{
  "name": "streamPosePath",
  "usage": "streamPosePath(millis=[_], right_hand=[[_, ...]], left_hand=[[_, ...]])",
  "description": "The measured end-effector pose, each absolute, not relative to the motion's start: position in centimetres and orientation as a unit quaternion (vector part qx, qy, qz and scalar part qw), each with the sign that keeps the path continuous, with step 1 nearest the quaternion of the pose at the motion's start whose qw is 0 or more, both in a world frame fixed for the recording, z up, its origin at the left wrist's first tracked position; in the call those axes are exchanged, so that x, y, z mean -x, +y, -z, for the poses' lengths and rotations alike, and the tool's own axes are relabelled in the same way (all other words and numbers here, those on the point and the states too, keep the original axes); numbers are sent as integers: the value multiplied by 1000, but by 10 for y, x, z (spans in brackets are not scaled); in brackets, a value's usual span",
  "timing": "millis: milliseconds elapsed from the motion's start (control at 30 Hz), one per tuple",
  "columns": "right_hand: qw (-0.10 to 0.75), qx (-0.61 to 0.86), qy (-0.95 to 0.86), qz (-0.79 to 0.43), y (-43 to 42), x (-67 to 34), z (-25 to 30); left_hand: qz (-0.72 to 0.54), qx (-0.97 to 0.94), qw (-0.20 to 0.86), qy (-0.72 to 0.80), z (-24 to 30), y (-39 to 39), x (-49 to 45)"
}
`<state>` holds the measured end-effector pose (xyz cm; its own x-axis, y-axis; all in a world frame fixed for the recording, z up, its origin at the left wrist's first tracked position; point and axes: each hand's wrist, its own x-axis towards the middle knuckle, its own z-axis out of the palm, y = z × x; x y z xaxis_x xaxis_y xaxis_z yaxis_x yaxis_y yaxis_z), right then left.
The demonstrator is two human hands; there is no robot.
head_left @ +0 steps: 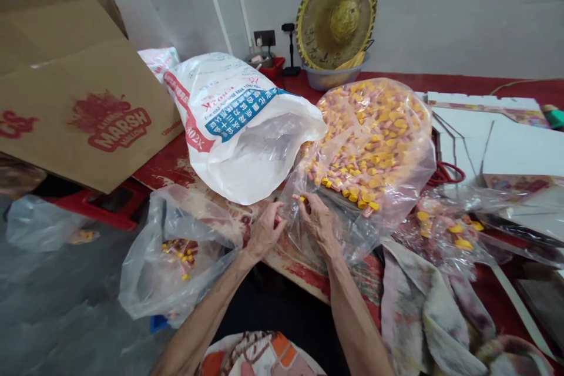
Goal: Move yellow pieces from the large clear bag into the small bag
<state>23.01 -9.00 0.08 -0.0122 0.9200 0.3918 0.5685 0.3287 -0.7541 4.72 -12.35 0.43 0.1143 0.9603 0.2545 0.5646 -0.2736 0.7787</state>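
In the head view, my left hand (265, 230) is closed over the worn red table (304, 273). A bit of pink shows at its fingertips, too small to name. My right hand (318, 220) pinches a small pink-and-yellow piece (302, 199) between thumb and finger. Just beyond it lies a large clear plastic bag (420, 155), full of many small pink pieces with yellow ends (368, 135). Left of my left hand, an open clear bag (145, 270) hangs at the table edge, with several of these pieces (181, 255) inside.
An open white printed sack (247, 129) lies at the back middle. A big cardboard box (74, 88) stands at left. On the right are a stained cloth (429, 305), crumpled clear wrap (445, 235) and white card sheets (520, 141). A straw hat (337, 20) leans on the wall.
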Motion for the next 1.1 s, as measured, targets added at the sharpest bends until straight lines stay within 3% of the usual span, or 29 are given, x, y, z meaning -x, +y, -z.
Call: streamPosePath(millis=[133,267,467,667,867,967,1100], right_hand=[[442,540,-694,-177,-88,-227,9],[475,548,-667,-167,-88,-228,11],[433,551,-695,-162,-89,-225,13],[441,538,-701,-157,-92,-224,12],[452,529,-705,-137,-95,-223,10],[466,528,-697,-137,-96,-222,8],[434,525,-718,-142,-98,-219,6]], left_hand=[[-313,-806,153,478,-12,-131,-56],[-321,-791,101,510,-20,-138,-59],[-314,-774,169,524,-16,-140,-54],[-340,-743,155,555,-16,-149,-53],[-376,-690,219,579,-29,-159,-44],[-428,-618,127,647,-46,-182,-10],[-370,-532,-52,760,-54,-220,62]])
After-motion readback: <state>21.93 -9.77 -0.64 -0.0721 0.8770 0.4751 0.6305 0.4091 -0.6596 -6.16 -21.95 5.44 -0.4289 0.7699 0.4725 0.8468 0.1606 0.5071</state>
